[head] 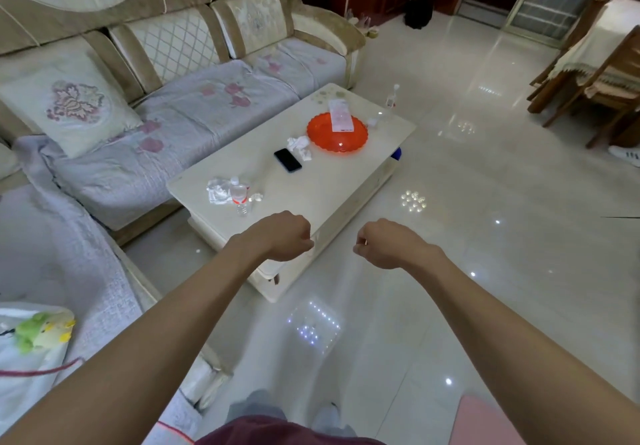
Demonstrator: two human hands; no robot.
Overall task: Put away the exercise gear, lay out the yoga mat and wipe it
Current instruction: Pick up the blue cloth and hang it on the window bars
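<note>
A pale pink slab, most likely the yoga mat (pixel 491 424), shows only as one rounded corner at the bottom edge of the view, below and behind the right hand (pixel 384 244) and just under that forearm; it lies flat on the glossy tiled floor (pixel 485 202), matte and plain, with the rest of it cut off by the frame, so which way its long axis runs cannot be told. Both arms reach forward, bare, and both hands are curled into loose fists with the fingers folded under and nothing held in either. The left hand (pixel 282 235) hovers over the near corner of the cream coffee table (pixel 332 181); the right hand hangs just beside that corner, over open floor, the two hands near each other but apart. Beyond the left hand on the tabletop stand a clear water bottle (pixel 240 199) with crumpled white tissue (pixel 218 190) next to it, then a dark phone (pixel 287 159), then an orange tray (pixel 337 132) carrying a pale packet whose print is too small to read. A beige sofa (pixel 173 74) with a grey floral cover runs along the far left of both hands. No other exercise gear can be made out.
</note>
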